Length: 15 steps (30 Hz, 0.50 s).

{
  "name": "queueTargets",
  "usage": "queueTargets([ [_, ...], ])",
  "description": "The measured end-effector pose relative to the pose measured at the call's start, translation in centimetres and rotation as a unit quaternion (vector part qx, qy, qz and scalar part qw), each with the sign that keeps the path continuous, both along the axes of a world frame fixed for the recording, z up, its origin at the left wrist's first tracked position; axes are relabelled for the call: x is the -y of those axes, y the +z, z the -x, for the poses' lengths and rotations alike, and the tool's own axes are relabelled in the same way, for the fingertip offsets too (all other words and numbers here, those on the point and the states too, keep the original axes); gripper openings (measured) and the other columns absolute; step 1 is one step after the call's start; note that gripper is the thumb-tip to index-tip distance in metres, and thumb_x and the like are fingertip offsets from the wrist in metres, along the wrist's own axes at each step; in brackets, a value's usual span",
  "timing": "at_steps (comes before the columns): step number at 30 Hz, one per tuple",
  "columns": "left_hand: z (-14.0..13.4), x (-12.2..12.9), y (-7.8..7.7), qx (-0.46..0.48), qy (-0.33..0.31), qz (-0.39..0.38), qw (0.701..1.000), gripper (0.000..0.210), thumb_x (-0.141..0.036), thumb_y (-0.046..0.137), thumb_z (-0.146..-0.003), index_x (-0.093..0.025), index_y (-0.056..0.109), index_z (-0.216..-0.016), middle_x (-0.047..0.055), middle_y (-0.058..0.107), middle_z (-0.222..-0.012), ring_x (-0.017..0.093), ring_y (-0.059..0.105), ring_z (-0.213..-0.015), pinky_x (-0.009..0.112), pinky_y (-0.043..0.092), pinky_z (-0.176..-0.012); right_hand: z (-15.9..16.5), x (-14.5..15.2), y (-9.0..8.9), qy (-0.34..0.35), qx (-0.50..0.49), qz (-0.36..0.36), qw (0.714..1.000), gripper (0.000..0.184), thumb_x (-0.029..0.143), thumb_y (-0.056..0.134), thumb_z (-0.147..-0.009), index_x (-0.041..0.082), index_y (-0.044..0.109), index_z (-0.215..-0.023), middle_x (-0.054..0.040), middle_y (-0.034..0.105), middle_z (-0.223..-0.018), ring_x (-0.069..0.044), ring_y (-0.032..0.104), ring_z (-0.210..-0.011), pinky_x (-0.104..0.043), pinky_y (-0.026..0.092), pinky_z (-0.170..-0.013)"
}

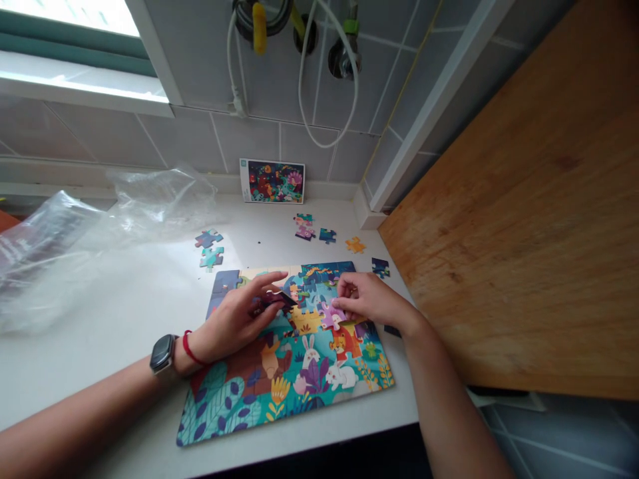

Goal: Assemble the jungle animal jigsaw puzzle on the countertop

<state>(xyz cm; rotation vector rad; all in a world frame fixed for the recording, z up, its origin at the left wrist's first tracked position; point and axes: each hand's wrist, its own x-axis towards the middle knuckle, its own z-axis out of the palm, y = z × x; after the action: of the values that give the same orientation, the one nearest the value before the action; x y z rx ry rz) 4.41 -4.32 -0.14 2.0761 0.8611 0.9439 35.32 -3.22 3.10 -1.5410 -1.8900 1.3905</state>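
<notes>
A colourful jigsaw puzzle with rabbits, a lion and plants lies on the white tabletop, much of it joined. Over its upper left part is my left hand, closed on a dark puzzle piece between thumb and fingers. My right hand pinches the edge of a pink-purple puzzle piece at the puzzle's right side, above the lion. Loose pieces lie past the far edge: a yellow-orange piece, a teal piece, some pink ones, and a dark blue piece at the right.
A picture card leans against the tiled wall. Clear plastic bags cover the far left of the table. More loose pieces lie left of centre. A wooden panel stands at the right; a white cable hangs above.
</notes>
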Motion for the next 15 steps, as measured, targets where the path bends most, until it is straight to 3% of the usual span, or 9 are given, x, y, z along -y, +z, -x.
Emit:
queueTargets([
  [6, -0.09, -0.21, -0.14, 0.015, 0.016, 0.027, 0.999, 0.042, -0.026, 0.058, -0.104, -0.023, 0.049, -0.145, 0.006, 0.079, -0.105, 0.017, 0.078, -0.094, 0.027, 0.065, -0.082, 0.23, -0.30, -0.24, -0.036, -0.075, 0.029, 0.996, 0.021, 0.032, 0.073, -0.084, 0.020, 0.066, -0.099, 0.0013, 0.069, -0.068, -0.016, 0.068, -0.058, -0.028, 0.053, -0.056],
  [15, 0.04, -0.27, 0.05, -0.004, 0.019, -0.006, 1.000, 0.035, -0.027, 0.058, -0.104, -0.021, 0.056, -0.139, 0.007, 0.080, -0.102, 0.017, 0.079, -0.089, 0.026, 0.064, -0.077, 0.34, -0.47, -0.73, 0.008, 0.050, -0.077, 0.996, 0.015, 0.027, 0.080, -0.081, 0.018, 0.072, -0.090, 0.0005, 0.068, -0.073, -0.013, 0.062, -0.066, -0.025, 0.045, -0.061],
])
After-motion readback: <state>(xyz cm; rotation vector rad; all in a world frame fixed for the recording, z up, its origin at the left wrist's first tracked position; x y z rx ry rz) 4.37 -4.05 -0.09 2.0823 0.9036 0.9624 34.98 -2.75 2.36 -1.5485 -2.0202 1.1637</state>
